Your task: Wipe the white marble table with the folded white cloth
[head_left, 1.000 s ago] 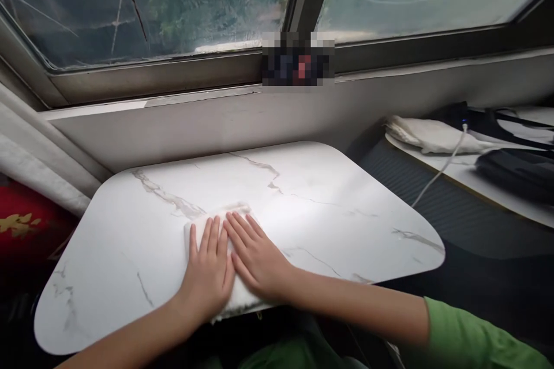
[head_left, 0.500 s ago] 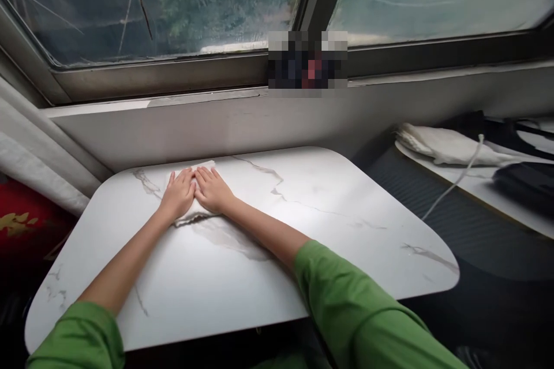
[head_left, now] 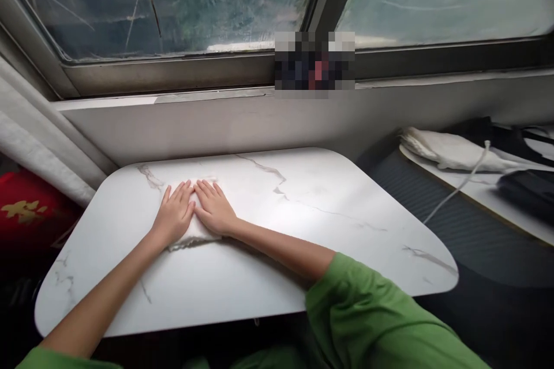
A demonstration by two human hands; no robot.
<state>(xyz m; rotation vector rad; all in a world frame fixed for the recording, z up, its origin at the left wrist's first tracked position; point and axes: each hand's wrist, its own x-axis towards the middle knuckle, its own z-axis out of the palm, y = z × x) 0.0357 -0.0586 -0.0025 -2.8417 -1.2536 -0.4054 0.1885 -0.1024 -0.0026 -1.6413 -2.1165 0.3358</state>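
A folded white cloth (head_left: 194, 235) lies flat on a white marble-patterned table (head_left: 268, 277), left of its middle. My left hand (head_left: 173, 214) presses down on the cloth's left part with its fingers stretched out. Beside it, my right hand (head_left: 214, 206) lies flat on the right part, fingers also extended. The two hands meet near the thumbs. Much of the cloth is hidden beneath them.
Behind the table runs a wall with a window frame (head_left: 173, 74) above it. A white curtain (head_left: 38, 132) and a red item (head_left: 21, 207) are at the left. To the right, a white bag-like thing (head_left: 454, 150) and a cord (head_left: 456, 189) lie on another surface.
Both hands and the cloth have slid back across the table toward me. The view has shifted slightly.
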